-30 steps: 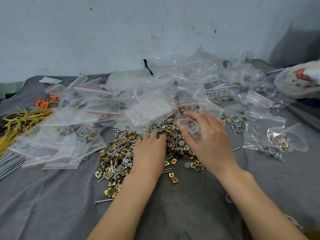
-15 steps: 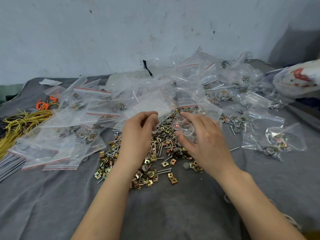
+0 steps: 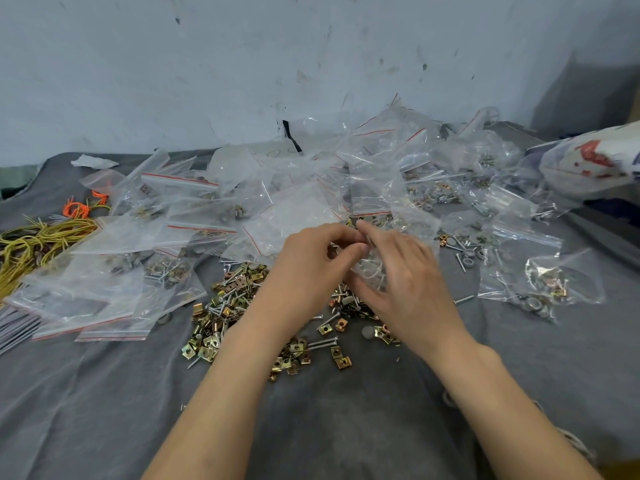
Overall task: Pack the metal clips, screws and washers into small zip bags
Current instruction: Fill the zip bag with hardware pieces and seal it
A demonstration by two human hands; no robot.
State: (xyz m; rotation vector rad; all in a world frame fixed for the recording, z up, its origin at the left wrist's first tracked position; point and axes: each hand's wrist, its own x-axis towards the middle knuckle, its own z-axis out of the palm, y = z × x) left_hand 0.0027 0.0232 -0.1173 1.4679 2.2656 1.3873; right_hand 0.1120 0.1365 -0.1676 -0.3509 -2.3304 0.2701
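Left hand [image 3: 311, 271]: lifted off heap to bag mouth, fingers curled; what it holds, cannot tell.
Right hand [image 3: 408, 285]: grips small clear plastic zip bag [image 3: 370, 271].
Heap of brass clips, steel screws, grey washers [image 3: 225, 306]: beneath hands.
Meaning: filling likely underway.

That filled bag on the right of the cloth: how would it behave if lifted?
The filled zip bag would probably flop; its film looks crumpled. Metal parts bunched at one end likely drag it down. Glossy plastic may be slippery.
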